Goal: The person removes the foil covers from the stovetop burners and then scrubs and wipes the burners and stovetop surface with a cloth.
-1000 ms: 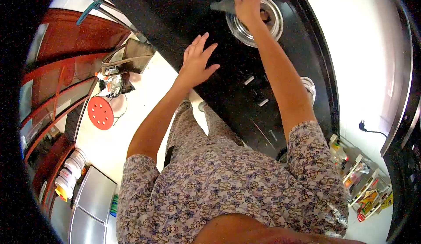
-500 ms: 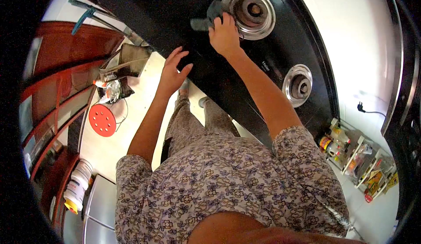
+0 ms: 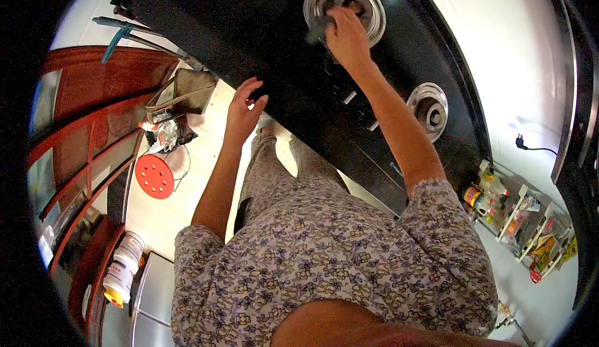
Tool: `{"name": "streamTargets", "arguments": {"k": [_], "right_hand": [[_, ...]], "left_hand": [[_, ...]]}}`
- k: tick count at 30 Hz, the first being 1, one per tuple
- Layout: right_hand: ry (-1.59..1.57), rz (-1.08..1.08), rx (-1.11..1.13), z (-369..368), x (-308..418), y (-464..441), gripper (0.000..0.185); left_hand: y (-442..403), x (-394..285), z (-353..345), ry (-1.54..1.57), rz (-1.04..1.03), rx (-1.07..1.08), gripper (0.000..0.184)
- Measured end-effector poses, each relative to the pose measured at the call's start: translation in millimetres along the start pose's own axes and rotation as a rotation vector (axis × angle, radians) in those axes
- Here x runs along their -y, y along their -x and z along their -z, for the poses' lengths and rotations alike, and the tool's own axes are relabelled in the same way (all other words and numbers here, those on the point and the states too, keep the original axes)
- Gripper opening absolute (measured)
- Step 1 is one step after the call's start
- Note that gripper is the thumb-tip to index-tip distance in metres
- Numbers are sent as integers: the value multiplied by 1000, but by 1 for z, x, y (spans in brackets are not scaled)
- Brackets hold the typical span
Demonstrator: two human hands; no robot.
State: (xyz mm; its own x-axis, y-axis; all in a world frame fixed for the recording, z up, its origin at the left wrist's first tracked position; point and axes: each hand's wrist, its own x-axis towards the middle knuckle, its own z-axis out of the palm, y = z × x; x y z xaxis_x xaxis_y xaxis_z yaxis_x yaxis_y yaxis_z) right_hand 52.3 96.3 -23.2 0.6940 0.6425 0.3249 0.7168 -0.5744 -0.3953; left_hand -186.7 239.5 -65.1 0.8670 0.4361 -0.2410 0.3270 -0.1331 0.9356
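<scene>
My right hand (image 3: 350, 40) is over the near rim of the larger burner (image 3: 378, 11). Its fingers are closed on a dark grey cloth (image 3: 318, 30), most of which the hand hides. The cloth lies against the burner's silver ring. Beside the front edge of the black cooktop (image 3: 262, 41), my left hand (image 3: 244, 113) holds nothing, its thumb and fingers curved and apart. The smaller burner (image 3: 430, 111) sits to the right, past my right forearm, which partly covers it.
Bottles (image 3: 477, 200) and a rack of packets (image 3: 530, 228) stand at the right. A black plug (image 3: 521, 142) hangs by the white wall. On the left floor are a red round stool (image 3: 155, 176), bags (image 3: 167, 133) and white buckets (image 3: 123, 269) near a red-framed cabinet (image 3: 81, 141).
My right hand has moved with the cloth from the cooktop surface left of the larger burner onto its rim. My left hand stays by the edge, its fingers curled slightly more.
</scene>
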Motion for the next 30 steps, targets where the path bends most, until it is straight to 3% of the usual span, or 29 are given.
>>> {"name": "streamTargets", "arguments": {"k": [2, 5, 8, 14, 17, 23, 26, 30], "right_hand": [[35, -22, 46, -28, 4, -31, 37], [505, 163, 119, -91, -11, -42, 48], [238, -30, 45, -108, 8, -26, 58], [98, 64, 111, -72, 13, 22, 64], [64, -17, 268, -40, 2, 46, 60], [-189, 108, 56, -53, 1, -12, 60], [7, 133, -1, -86, 0, -58, 60], [430, -139, -181, -132, 2, -67, 39]], "left_hand": [[-1, -2, -1, -10, 0, -12, 34], [-3, 0, 3, 8, -28, -42, 33], [-2, 5, 7, 49, 10, -46, 33], [2, 10, 7, 60, 2, -31, 32], [1, -6, 7, 83, -30, -24, 31], [0, 6, 5, 155, -9, -19, 32], [1, 6, 14, 101, 30, -33, 32], [1, 25, 19, 111, 61, -38, 32]]}}
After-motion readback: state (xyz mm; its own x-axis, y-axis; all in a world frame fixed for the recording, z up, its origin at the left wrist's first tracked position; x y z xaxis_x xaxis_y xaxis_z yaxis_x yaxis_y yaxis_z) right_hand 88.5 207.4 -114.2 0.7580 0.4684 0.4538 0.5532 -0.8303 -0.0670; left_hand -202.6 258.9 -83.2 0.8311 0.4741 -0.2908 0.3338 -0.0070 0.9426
